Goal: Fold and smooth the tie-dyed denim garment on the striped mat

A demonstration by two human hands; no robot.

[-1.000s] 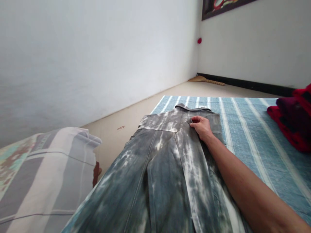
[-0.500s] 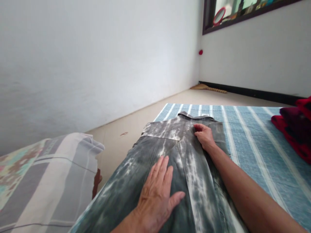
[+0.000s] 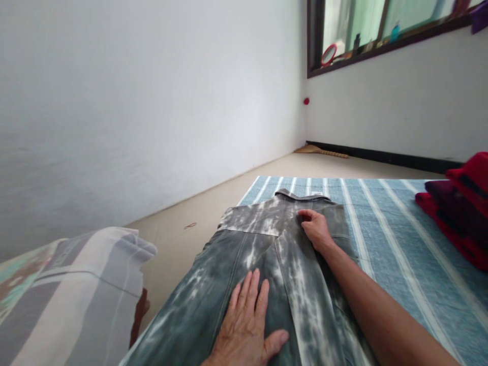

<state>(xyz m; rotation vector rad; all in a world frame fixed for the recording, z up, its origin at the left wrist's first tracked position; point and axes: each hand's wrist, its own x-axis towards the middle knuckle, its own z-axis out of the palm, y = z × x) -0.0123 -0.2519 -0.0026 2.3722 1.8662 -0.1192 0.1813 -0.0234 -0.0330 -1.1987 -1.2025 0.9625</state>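
- The left hand [image 3: 244, 329] lies palm down and spread, its fingers apart, pressing flat on the lower part of the garment.
- The right hand [image 3: 315, 230] rests near the collar with its fingers curled onto the cloth; whether they pinch a fold cannot be told.
- The tie-dyed denim garment [image 3: 263, 219] lies flat and lengthwise under both hands, on the blue striped mat [image 3: 392, 239], its collar pointing away from the person and its yoke and long seams facing up.
- It will likely handle as soft and limp but fairly weighty, with enough thickness to keep creases. It seems unlikely to slip much on the mat. The collar and yoke seam look like the firmest places to take hold.
- Counted: two hands, one garment, one collar and one mat.
- To the right of the mat sits one stack of folded red and maroon cloth [image 3: 457, 213].
- To the left lies one bundle of striped bedding [image 3: 80, 290], partly on the beige floor [image 3: 190, 244].
- Farther off, one straw broom [image 3: 320, 151] lies along the wall, below one window [image 3: 381, 30].
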